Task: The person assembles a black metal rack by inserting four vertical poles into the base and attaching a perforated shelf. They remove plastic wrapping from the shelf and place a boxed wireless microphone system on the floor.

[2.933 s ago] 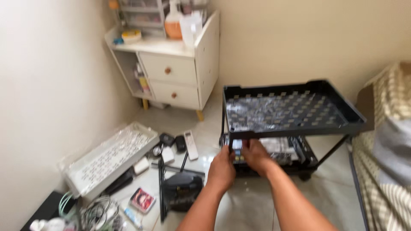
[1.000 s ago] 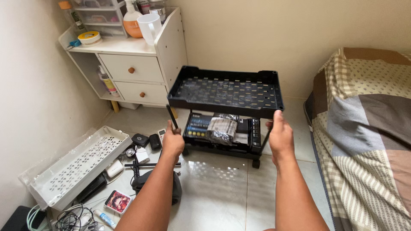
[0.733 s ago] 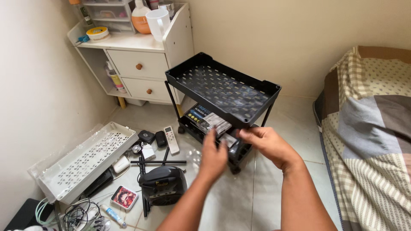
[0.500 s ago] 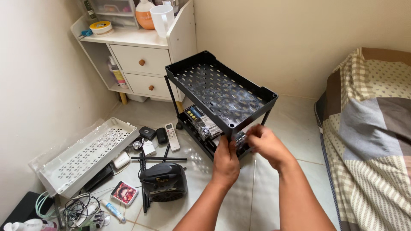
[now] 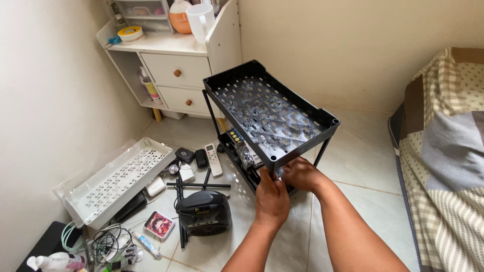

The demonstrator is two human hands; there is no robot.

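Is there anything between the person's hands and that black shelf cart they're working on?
Nothing visible. The left hand and right hand both rest directly at the near corner of the black cart, under its top tray.

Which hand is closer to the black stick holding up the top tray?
The left hand: it sits right under the tray's near corner, at that post. The right hand is beside it, further along the edge.

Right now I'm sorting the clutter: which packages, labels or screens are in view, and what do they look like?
Dark box: cart's lower shelf, flat, yellow dots.
Plastic-wrapped packet: beside it, silvery.
Small square tin: floor, pictured red lid.
Tube: floor nearby, white, blue label.
Remote control: floor, white, small screen.
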